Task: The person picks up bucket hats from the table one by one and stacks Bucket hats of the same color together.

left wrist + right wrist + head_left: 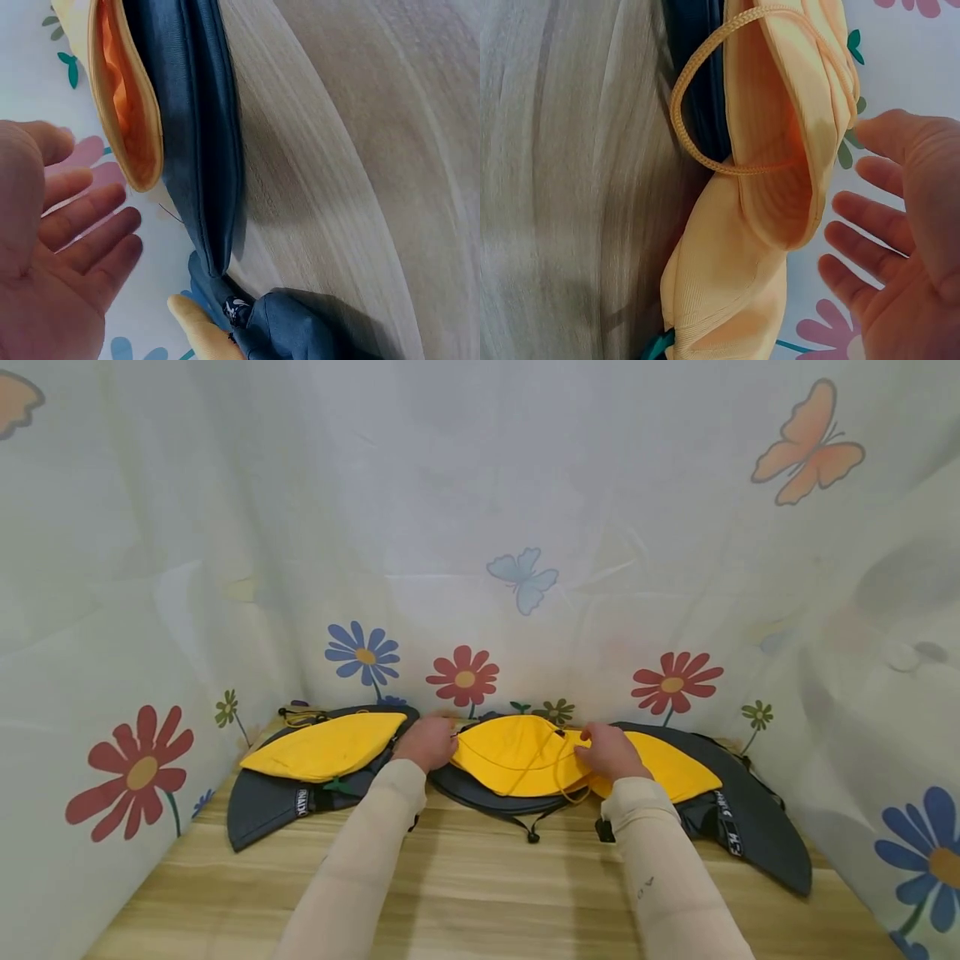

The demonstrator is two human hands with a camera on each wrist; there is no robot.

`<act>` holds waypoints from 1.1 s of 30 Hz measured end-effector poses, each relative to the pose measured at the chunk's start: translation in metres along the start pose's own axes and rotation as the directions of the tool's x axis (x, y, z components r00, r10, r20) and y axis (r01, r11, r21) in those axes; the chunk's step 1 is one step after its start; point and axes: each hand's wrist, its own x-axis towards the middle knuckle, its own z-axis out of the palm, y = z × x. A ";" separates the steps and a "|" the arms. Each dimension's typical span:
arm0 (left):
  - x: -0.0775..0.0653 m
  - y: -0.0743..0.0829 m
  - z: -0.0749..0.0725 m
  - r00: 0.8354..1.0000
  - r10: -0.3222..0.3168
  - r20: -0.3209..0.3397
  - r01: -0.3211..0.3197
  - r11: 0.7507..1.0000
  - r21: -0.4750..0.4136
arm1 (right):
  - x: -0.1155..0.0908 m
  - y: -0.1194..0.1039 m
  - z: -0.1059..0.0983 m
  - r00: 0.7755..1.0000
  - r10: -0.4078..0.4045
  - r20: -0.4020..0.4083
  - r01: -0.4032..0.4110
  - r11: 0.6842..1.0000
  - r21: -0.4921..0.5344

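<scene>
A folded yellow hat (pixel 517 756) with a cord (pixel 697 82) lies over a dark folded brim (pixel 480 789) in the middle of the table. At its left end is my left hand (pixel 427 743); the left wrist view shows that hand (pixel 75 240) with fingers loosely spread, beside the yellow edge (pixel 146 169) and holding nothing. My right hand (pixel 611 752) is at the other end. In the right wrist view the thumb of this hand (pixel 900 217) comes right up to the yellow fabric (pixel 810 150), and the other fingers stand apart with nothing in them.
To the left lies a second yellow-and-dark hat (pixel 326 747) with a lettered strap. Another such hat (pixel 675 768) lies to the right, its dark brim reaching toward the table's side. Behind the wooden table (pixel 495 893) hangs a flower-and-butterfly curtain (pixel 450 527).
</scene>
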 end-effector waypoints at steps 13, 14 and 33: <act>-0.001 -0.002 0.001 0.983 0.000 0.181 -0.003 1.000 0.017 | -0.003 -0.002 0.002 0.992 0.032 0.125 -0.031 0.999 -0.014; -0.002 -0.002 0.000 0.982 0.002 0.187 -0.003 1.000 0.006 | -0.004 -0.002 0.002 0.991 0.032 0.126 -0.031 0.999 -0.017; 0.004 -0.006 0.019 0.993 0.019 0.116 -0.003 0.990 -0.142 | -0.001 0.003 0.011 0.998 -0.049 0.038 0.050 0.998 -0.024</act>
